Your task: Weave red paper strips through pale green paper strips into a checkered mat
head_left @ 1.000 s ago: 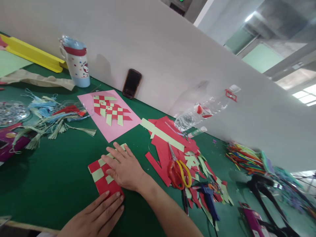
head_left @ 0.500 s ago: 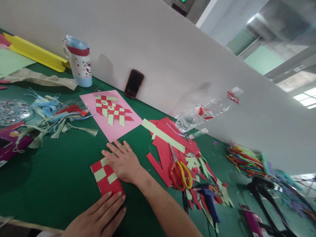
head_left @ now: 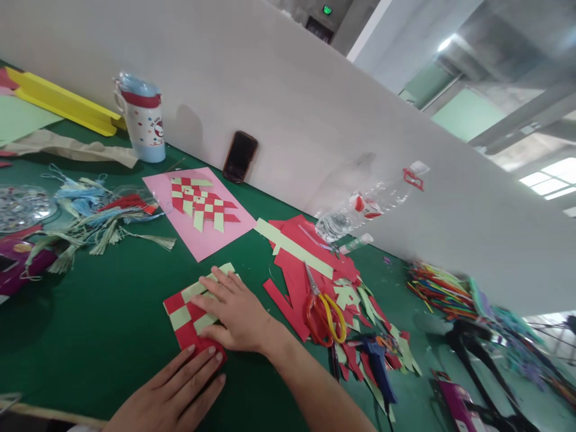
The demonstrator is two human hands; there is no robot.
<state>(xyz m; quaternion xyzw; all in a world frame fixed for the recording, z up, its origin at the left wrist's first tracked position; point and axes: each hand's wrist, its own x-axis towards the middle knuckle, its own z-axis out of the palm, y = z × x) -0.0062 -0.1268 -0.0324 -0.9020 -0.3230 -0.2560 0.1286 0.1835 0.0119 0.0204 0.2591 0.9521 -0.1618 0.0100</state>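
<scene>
Vs. a half-sec ago, R hand (head_left: 240, 315) has slid back twd L hand (head_left: 173, 390) on the woven paper (head_left: 182, 318), fingertips now abt at its far edge, not past it, thumb out & pale far corner showing more.

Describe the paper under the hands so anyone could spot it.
On the green table, find the pink sheet. Nearer the camera, the red-and-green checkered paper lies partly under the left hand and right hand. Unlike the woven shapes on that sheet, it rests directly on the table.
</scene>
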